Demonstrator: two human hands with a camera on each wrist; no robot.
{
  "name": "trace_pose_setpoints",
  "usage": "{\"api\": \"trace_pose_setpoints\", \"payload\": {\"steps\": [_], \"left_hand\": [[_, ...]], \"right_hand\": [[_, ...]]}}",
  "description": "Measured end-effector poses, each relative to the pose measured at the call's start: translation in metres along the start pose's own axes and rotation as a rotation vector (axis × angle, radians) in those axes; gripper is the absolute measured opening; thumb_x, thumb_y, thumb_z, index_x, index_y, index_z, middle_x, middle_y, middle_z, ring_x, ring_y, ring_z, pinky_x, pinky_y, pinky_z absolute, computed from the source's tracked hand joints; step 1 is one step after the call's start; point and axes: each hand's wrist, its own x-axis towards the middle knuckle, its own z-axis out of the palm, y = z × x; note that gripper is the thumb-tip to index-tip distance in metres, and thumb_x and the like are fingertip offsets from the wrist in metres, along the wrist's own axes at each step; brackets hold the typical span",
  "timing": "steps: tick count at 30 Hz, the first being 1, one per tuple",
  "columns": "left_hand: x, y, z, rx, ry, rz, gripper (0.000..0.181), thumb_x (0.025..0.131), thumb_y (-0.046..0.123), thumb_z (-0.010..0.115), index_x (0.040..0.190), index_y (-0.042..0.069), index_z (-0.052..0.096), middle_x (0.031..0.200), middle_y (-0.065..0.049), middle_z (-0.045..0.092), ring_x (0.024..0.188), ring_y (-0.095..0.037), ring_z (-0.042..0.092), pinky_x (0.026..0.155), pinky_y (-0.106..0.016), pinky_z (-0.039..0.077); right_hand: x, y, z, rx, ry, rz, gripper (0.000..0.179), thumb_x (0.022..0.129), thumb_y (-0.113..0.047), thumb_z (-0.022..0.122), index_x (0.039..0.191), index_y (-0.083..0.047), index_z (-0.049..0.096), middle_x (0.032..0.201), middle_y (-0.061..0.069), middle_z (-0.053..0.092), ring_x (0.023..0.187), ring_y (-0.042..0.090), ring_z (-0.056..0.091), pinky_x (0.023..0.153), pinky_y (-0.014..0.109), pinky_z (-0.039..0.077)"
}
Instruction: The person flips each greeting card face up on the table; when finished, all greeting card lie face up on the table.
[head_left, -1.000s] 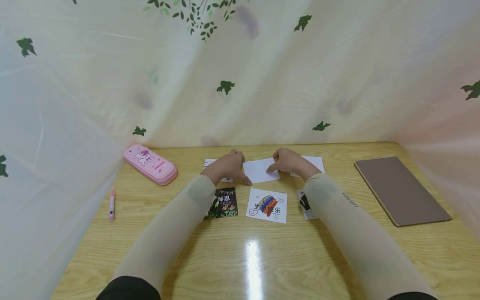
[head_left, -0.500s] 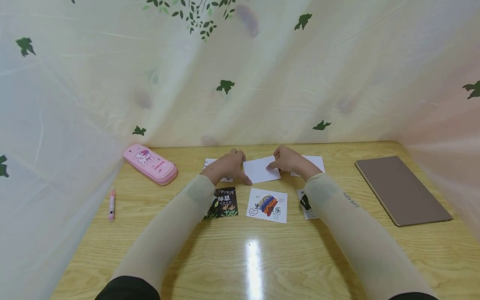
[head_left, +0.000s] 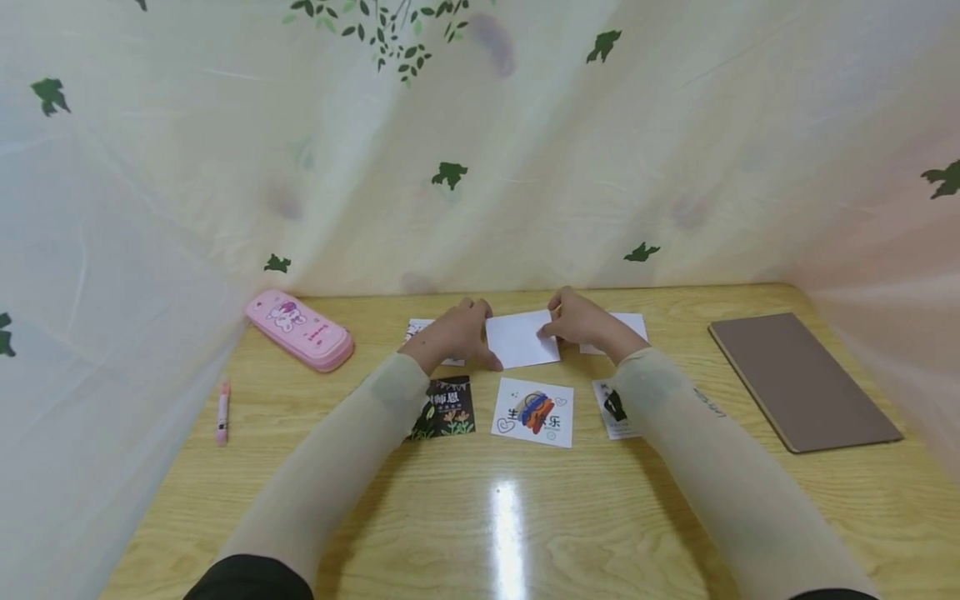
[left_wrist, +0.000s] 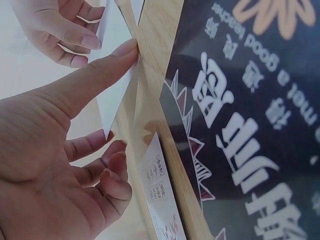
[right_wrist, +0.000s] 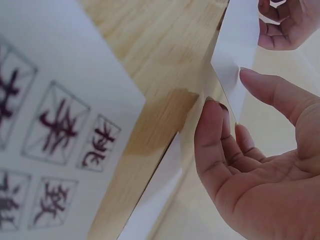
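Note:
Both hands hold a blank white card point(head_left: 517, 340) between them at the far middle of the table. My left hand point(head_left: 453, 333) has it by the left side, thumb at one corner and index fingertip at the other, as the left wrist view shows. At the right side my right hand point(head_left: 588, 321) pinches it, thumb point(right_wrist: 270, 90) pressed on the face and fingers behind. In the right wrist view the card stands tilted above the wood. Nearer lie a black flower-printed card point(head_left: 453, 404) and a white card with a blue and orange print point(head_left: 532, 412).
A printed card point(head_left: 416, 327) and a plain white card point(head_left: 630, 325) flank the hands; another card point(head_left: 611, 417) is partly under the right sleeve. Left are a pink pencil case point(head_left: 300, 329) and pink marker point(head_left: 222, 412). A brown notebook point(head_left: 802, 383) lies right; a curtain point(head_left: 525, 208) hangs behind.
My right hand has risen slightly, and the white card's right side has come up a little with it. My left hand stays almost in place, still at the left edge.

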Motion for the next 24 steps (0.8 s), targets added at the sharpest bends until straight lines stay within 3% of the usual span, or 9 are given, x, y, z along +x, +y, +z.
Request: {"api": "trace_pose_setpoints", "payload": {"steps": [6,12,17,24], "left_hand": [[-0.0009,0.0003,0.0005,-0.031,0.006,0.008,0.097,0.084,0.038,0.093,0.158,0.007,0.04,0.129,-0.009,0.066,0.118,-0.028,0.065,0.111,-0.046,0.055],[-0.0029,0.0005,0.0002,-0.067,-0.005,-0.002,0.094,0.089,0.031,0.089,0.162,0.008,0.035,0.119,-0.007,0.07,0.103,-0.023,0.068,0.097,-0.041,0.06],[-0.0038,0.0015,-0.0016,-0.115,0.032,-0.005,0.084,0.093,0.025,0.084,0.162,0.008,0.039,0.114,-0.005,0.07,0.094,-0.021,0.067,0.084,-0.035,0.059],[-0.0036,0.0004,-0.0023,-0.16,0.109,0.003,0.071,0.1,0.021,0.076,0.16,0.011,0.041,0.113,-0.003,0.066,0.087,-0.019,0.064,0.074,-0.029,0.055]], "right_hand": [[-0.0016,0.0001,0.0013,0.024,-0.005,0.012,0.051,0.102,-0.019,0.072,0.139,-0.001,0.041,0.109,0.014,0.061,0.089,0.022,0.059,0.083,0.03,0.052],[-0.0012,0.0017,0.0028,0.036,0.002,0.015,0.052,0.102,-0.02,0.073,0.139,-0.002,0.04,0.108,0.014,0.064,0.087,0.022,0.062,0.08,0.029,0.054],[-0.0007,0.0026,0.0036,0.053,0.017,0.009,0.053,0.103,-0.019,0.071,0.14,-0.001,0.038,0.111,0.018,0.067,0.088,0.022,0.067,0.08,0.029,0.056],[-0.0018,0.0041,0.0043,0.139,0.043,-0.032,0.054,0.105,-0.014,0.066,0.145,0.001,0.033,0.122,0.02,0.055,0.093,0.026,0.071,0.084,0.034,0.063]]}}
